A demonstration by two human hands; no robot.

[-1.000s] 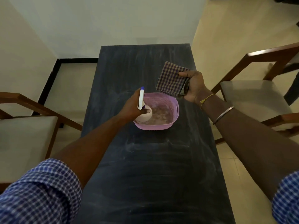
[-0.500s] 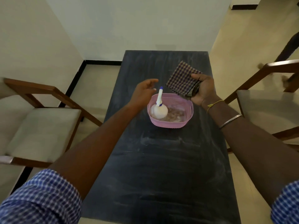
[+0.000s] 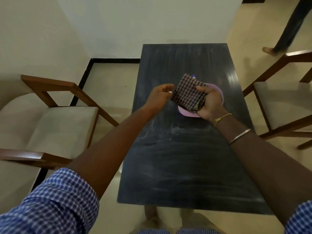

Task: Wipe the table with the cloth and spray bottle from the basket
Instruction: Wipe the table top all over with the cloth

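A wooden chair [image 3: 55,125] with a pale seat stood on the left, beside the dark bench [image 3: 185,157]. The left hand [image 3: 158,97] hung over the bench with its fingers loosely bent and nothing in them. It was just beside the left edge of the cloth [image 3: 187,92], and I could not tell if it touched. The cloth was folded, had brown and white checks, and was held up in the air, tilted, over the basket. The little blue tip of the spray bottle [image 3: 193,76] poked out above the cloth's top edge, and the rest of the bottle was hidden. The pink basket [image 3: 186,114] sat on the bench, mostly covered by the cloth and the right hand [image 3: 209,102]. That hand gripped the right side of the cloth, thumb on top and fingers curled under. The step looked like getting the cloth ready. To do it well, I think the left hand should pinch the loose left edge while the right hand kept a firm hold. Both hands should keep the cloth clear of the bottle's tip so it did not tip over. Then one hand could go for the bottle. Another chair [image 3: 276,102] stood on the right. No words or labels could be read anywhere.
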